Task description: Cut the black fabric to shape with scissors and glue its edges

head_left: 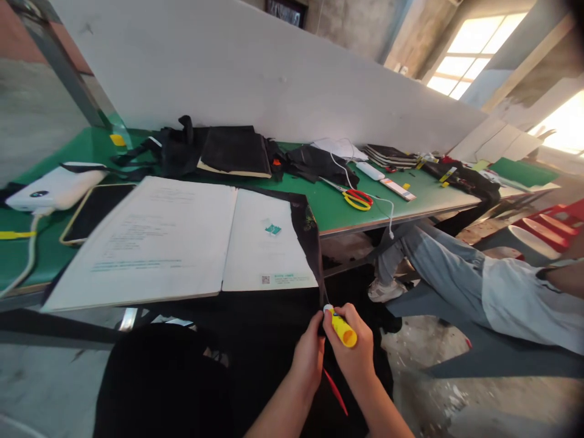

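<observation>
A yellow tube that looks like a glue stick (341, 328), white at its upper end and orange at its base, is gripped in my right hand (358, 353). Beside it, my left hand (311, 350) is closed at the edge of a black cloth (274, 310), the fingertips partly hidden. The cloth runs under an open book (182, 237) and shows along its right side. White pages face up, with green print and a small QR code on the right one. A red strip (335, 392) shows below my hands against the dark cloth.
On the green table (328, 213) are red-and-yellow scissors (358, 199), a phone (98, 207), a white device with a cable (57, 188), a black-covered book (235, 149) and black fabric pieces. At the right sits another person in grey trousers (451, 277), near red stools (547, 225).
</observation>
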Available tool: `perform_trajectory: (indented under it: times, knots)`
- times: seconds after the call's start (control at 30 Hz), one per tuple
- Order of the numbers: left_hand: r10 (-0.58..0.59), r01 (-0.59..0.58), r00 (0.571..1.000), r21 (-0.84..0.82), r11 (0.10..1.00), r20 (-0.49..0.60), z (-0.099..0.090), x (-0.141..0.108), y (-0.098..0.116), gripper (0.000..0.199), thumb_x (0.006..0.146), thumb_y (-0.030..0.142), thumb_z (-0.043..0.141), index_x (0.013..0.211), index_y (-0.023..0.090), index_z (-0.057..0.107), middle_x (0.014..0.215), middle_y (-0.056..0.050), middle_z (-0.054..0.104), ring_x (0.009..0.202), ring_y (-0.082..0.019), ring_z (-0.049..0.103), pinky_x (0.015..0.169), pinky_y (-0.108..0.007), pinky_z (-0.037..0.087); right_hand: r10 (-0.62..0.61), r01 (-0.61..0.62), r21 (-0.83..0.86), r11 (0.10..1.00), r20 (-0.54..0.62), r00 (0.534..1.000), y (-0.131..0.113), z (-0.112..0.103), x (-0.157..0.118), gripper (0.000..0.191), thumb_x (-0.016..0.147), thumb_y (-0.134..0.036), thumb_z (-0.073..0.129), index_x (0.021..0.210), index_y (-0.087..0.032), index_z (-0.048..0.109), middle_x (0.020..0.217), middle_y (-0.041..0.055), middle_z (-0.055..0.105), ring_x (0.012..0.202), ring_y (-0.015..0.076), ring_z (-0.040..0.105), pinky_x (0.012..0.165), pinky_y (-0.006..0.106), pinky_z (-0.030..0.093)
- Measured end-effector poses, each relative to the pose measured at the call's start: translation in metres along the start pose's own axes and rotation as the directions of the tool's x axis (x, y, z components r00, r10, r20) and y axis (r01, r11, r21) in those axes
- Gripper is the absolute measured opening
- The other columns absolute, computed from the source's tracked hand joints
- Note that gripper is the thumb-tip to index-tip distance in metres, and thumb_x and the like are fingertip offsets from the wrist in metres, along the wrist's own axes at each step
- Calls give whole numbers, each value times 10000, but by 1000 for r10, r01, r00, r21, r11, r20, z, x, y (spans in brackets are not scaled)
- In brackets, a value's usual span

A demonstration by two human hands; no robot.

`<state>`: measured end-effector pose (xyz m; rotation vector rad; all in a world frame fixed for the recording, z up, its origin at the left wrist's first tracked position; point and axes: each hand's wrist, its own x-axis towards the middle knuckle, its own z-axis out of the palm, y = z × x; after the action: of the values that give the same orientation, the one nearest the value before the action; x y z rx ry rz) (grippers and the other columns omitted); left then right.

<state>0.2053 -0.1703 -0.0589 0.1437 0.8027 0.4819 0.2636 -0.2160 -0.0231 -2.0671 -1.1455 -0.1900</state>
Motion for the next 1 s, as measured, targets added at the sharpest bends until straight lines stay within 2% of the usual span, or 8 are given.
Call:
perform_trajectory:
  times: [0.13,0.3,0.47,0.53,0.6,0.77,0.9,1.0]
  knots:
    - [-55,57,998,-56,997,42,2,-2,2,210,791,223,586,927,90,676,1009,-115,685,1067,-210,580,977,-285,405,-21,25,-75,997,48,999,8,3,-14,165,786,-256,520,671,-200,416,608,-21,533,532,96,516,530,195,404]
    - [-34,36,986,-6,999,165,5,-3,5,278,860,280,490,998,108,658,1055,-102,673,1103,-189,558,1035,-286,339,9,10,-131,991,146,989,18,-17,-29,200,780,-261,520,628,-203,405,480,-63,435,394,71,425,416,183,332]
    - [-55,48,988,49,998,142,9,-5,6,269,857,280,497,1009,125,656,1039,-81,681,1134,-193,532,1050,-303,314,-26,22,-36,999,-124,992,7,-37,-14,121,807,-249,524,709,-189,488,602,-21,514,521,93,520,530,198,415]
    - [-57,55,994,23,998,88,9,-5,5,235,818,266,560,974,127,668,1042,-79,680,1142,-201,526,1034,-294,339,-66,64,-24,998,-138,988,2,-30,-4,72,795,-238,547,759,-187,512,656,-4,545,581,107,550,569,208,434]
    - [-55,57,996,-28,998,67,7,-4,5,208,797,238,587,932,108,679,1036,-92,681,1133,-211,534,1017,-289,365,-102,102,-6,995,-79,992,0,-17,0,76,792,-228,548,743,-189,504,650,-6,541,583,108,550,561,206,433]
    - [-97,105,978,-37,994,185,2,-5,7,284,808,255,576,996,58,660,1041,-140,672,1092,-226,565,1008,-298,386,-80,80,-39,996,3,997,12,2,-19,151,782,-223,544,666,-188,454,585,-24,511,505,85,499,510,192,404]
    - [-49,46,982,21,999,182,4,-9,10,310,855,291,507,1039,82,646,1065,-134,663,1088,-209,568,1039,-311,343,5,7,-101,995,117,993,26,-18,-32,212,783,-302,564,622,-188,487,472,-48,483,387,74,453,407,179,363]
    - [-35,19,989,110,994,145,4,-12,8,332,861,336,500,1028,93,654,1020,-131,681,1081,-198,573,1054,-297,309,106,-105,-40,994,20,994,31,-42,-24,186,774,-367,592,798,-183,607,566,-12,604,430,99,540,422,179,421]
